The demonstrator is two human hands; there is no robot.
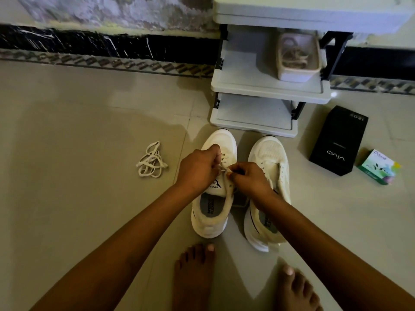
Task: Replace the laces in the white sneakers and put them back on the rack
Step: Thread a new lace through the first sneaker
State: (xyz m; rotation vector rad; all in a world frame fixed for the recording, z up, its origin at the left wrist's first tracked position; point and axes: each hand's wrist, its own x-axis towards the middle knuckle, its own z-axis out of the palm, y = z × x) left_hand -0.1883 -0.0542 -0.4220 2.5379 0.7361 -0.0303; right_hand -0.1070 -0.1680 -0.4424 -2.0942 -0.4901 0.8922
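Left hand point(197, 169): frame centre, fingers curled, pinching lace point(223, 169).
Right hand point(249, 179): fingers curled, pinching lace just beside left fingertips, over sneaker point(228, 143).

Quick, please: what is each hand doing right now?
Left hand: closed, pinching the lace over one sneaker.
Right hand: closed, pinching the lace too.

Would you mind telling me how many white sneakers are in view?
2. The left sneaker stands on the floor before the rack, left hand and right hand pinching its lace; the right sneaker stands beside it, partly behind a forearm. None seems hidden.
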